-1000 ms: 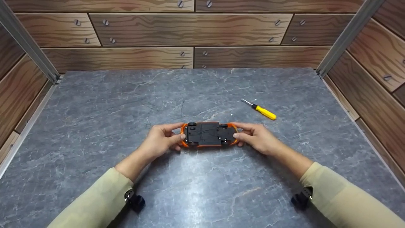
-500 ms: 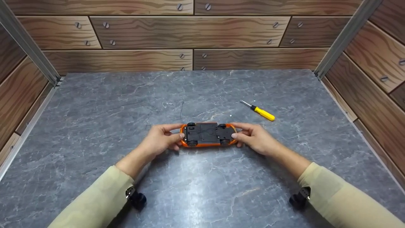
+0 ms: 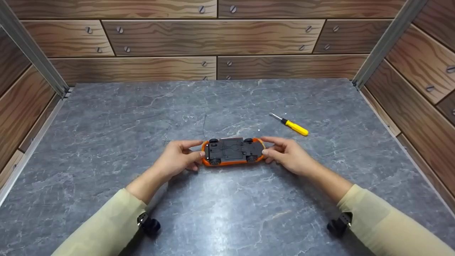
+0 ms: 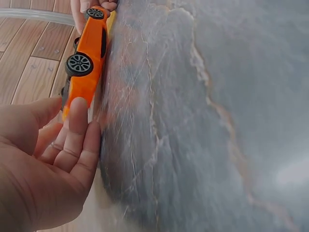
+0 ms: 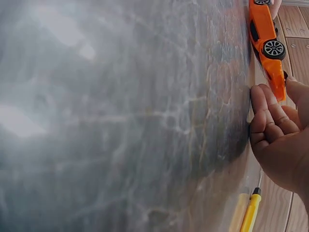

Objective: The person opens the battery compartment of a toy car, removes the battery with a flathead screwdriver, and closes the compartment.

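An orange toy car (image 3: pixel 233 151) lies upside down in the middle of the head view, its black underside and wheels facing up. My left hand (image 3: pixel 179 156) holds its left end between thumb and fingers. At the other end my right hand (image 3: pixel 288 154) grips it the same way. From the left wrist view, the car's orange side (image 4: pixel 89 58) and its wheels show beyond my left hand (image 4: pixel 58 150). The right wrist view has my right hand (image 5: pixel 280 125) at the car's end (image 5: pixel 270 58). A screwdriver (image 3: pixel 296 127) with a yellow handle lies behind the right hand.
The grey marbled tabletop (image 3: pixel 142 110) is bounded by wood-patterned walls (image 3: pixel 160 39) at the back and sides. A tiny white speck (image 3: pixel 258 130) sits behind the car. A thin dark strand (image 3: pixel 204 124) lies behind its left end.
The toy car has tipped slightly, so more of its near orange side and near wheels shows. Both hands stay at its ends. The head view has shifted a little; the screwdriver lies still.
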{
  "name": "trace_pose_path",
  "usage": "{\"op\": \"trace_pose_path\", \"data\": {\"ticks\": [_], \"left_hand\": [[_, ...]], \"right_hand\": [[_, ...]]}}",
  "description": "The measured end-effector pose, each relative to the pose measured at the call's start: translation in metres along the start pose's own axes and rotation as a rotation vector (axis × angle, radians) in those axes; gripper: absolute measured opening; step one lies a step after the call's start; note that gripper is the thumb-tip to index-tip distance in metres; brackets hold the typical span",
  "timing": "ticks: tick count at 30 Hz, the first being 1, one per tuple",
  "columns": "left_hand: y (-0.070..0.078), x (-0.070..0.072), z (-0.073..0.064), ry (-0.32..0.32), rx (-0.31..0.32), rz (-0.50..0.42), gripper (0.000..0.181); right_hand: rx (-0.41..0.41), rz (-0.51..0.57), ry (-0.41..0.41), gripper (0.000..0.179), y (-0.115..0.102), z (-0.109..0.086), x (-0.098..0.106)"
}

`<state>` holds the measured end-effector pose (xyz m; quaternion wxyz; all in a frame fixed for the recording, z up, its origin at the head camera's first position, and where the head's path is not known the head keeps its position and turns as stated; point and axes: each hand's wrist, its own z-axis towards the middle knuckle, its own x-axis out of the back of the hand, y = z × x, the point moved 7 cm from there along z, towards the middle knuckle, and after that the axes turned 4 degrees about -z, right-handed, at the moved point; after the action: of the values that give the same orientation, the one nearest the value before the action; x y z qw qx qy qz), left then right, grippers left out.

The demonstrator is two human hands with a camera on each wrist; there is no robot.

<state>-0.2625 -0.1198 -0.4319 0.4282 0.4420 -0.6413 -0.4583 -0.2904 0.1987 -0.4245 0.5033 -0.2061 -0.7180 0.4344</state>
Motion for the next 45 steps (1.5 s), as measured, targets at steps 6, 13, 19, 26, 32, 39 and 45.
{"op": "trace_pose_path", "data": {"ticks": [6, 13, 19, 26, 32, 39, 45], "left_hand": [[0.010, 0.006, -0.011, 0.036, -0.127, 0.194, 0.056], [0.028, 0.006, -0.026, 0.047, -0.296, 0.432, 0.060], [0.034, -0.002, -0.038, -0.009, -0.505, 0.764, 0.068], [0.028, -0.010, -0.046, -0.114, -0.630, 1.036, 0.078], [0.024, -0.013, -0.047, -0.154, -0.678, 1.125, 0.081], [0.020, -0.015, -0.045, -0.195, -0.664, 1.178, 0.084], [0.018, -0.017, -0.045, -0.206, -0.662, 1.176, 0.085]], "right_hand": [[0.037, -0.061, 0.075, 0.054, -0.008, -0.009, 0.007], [0.135, -0.217, 0.204, 0.051, -0.026, -0.022, 0.013], [0.268, -0.444, 0.238, 0.057, -0.042, -0.036, 0.005], [0.342, -0.641, 0.193, 0.066, -0.051, -0.044, -0.015], [0.332, -0.767, 0.122, 0.069, -0.052, -0.048, -0.027], [0.297, -0.840, 0.063, 0.072, -0.047, -0.049, -0.036], [0.289, -0.860, 0.054, 0.071, -0.045, -0.048, -0.036]]}}
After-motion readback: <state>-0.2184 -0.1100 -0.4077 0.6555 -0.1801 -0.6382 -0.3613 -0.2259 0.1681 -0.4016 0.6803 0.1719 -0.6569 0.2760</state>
